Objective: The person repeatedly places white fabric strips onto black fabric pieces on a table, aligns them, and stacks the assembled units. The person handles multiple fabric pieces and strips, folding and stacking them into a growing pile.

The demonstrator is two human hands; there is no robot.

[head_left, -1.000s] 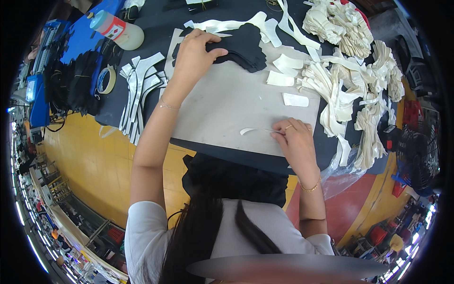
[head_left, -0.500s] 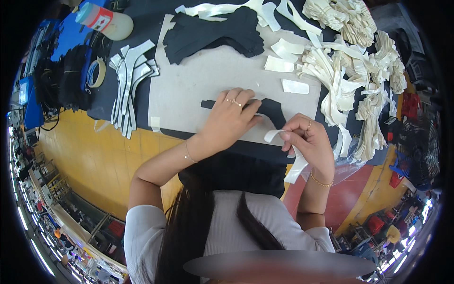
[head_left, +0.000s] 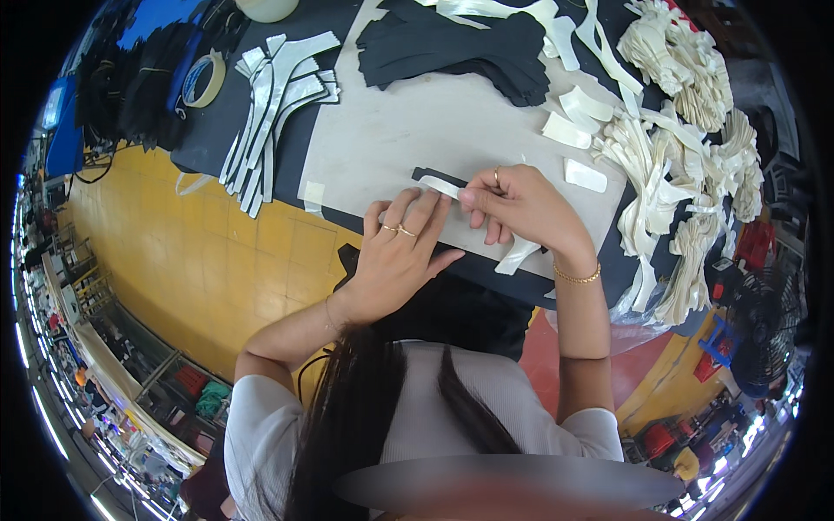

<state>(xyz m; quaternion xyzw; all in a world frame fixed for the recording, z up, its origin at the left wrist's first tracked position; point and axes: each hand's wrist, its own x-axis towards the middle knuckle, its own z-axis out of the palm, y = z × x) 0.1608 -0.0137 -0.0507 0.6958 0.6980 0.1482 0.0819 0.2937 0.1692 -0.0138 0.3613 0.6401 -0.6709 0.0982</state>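
My right hand (head_left: 521, 207) pinches a narrow white strip (head_left: 440, 186) between thumb and index finger. One end of the strip lies along a small black cut piece (head_left: 423, 172) on the pale grey board (head_left: 339, 130). A wider white tail (head_left: 519, 255) hangs below the right hand, near the table's front edge. My left hand (head_left: 398, 247) rests with fingers spread, its fingertips at the near side of the strip and black piece. Both hands hide most of the black piece.
A stack of black cut pieces (head_left: 460, 50) lies at the board's far side. Loose white pieces (head_left: 585, 175) and bundled cream strips (head_left: 638, 165) spread to the right. On the left are white strips with dark edges (head_left: 274, 108) and a tape roll (head_left: 204, 80). A fan (head_left: 757, 306) stands far right.
My right hand has moved left and away from me, bringing the strip's end onto the black piece. My left hand has drawn back toward me. The view has shifted.
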